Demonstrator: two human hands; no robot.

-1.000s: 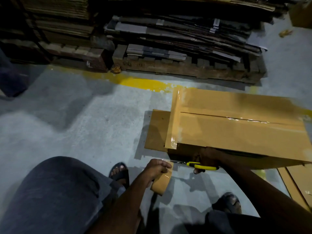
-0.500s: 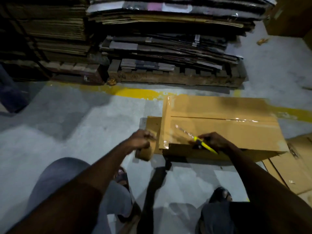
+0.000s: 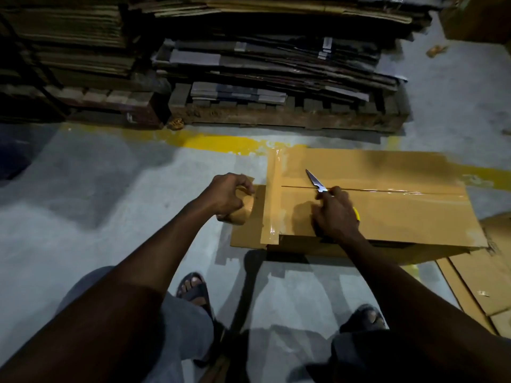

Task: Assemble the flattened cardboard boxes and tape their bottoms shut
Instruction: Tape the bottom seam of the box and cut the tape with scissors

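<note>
Cardboard box [image 3: 387, 217]: rested on floor [image 3: 110, 203], taped bottom upward. Tape roll [image 3: 239, 215] gripped in left hand [image 3: 226, 194] beside box's left end. Knife [image 3: 315, 180] clenched in right hand [image 3: 336, 214], blade bare over seam [image 3: 401, 191]. Risked slip slashing tape or fingers.

The box [image 3: 387, 214] at centre right is plain tan cardboard with a glossy tan tape strip [image 3: 272, 200] down its left end, the tape roll [image 3: 239, 215] is the same brown, the knife [image 3: 315, 180] shows silver blade and yellow handle, and the pale grey floor [image 3: 96, 205] carries a worn yellow painted line [image 3: 221, 140].
</note>
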